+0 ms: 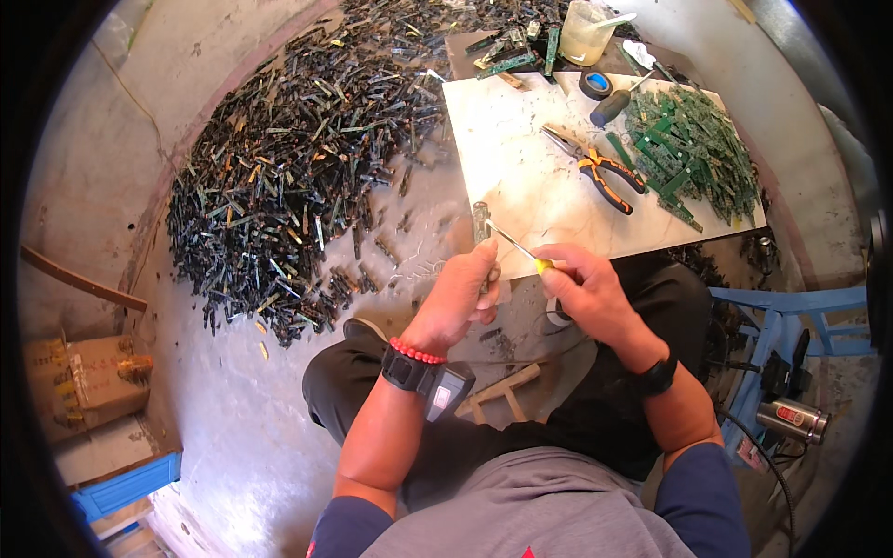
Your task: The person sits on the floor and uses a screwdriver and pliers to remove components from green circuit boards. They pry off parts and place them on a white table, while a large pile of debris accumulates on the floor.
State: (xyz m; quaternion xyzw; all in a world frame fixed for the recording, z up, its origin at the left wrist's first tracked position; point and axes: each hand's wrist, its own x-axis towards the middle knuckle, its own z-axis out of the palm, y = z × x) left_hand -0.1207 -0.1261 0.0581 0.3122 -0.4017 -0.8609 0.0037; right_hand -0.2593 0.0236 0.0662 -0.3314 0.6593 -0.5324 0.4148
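Upright between the fingers of my left hand (454, 296) is a narrow, dark grey-green strip-shaped part (481, 221). My right hand (588, 290) grips the yellow handle of a thin screwdriver (514, 244). Its metal shaft points up and left, with the tip at the strip's side; whether it touches cannot be made out. Beyond my hands, a pale board (502, 158) carries orange-and-black pliers (595, 167), lying with the handles toward me. A heap of green circuit boards (693, 153) covers the board's right side.
A large pile of dark strips (288, 186) spreads over the floor at the left. Near the board's far edge are a tape roll (595, 86), a dark-handled tool (610, 108) and a plastic cup (584, 39). A blue stool (791, 299) and steel flask (793, 420) stand right; a cardboard box (104, 383) left.
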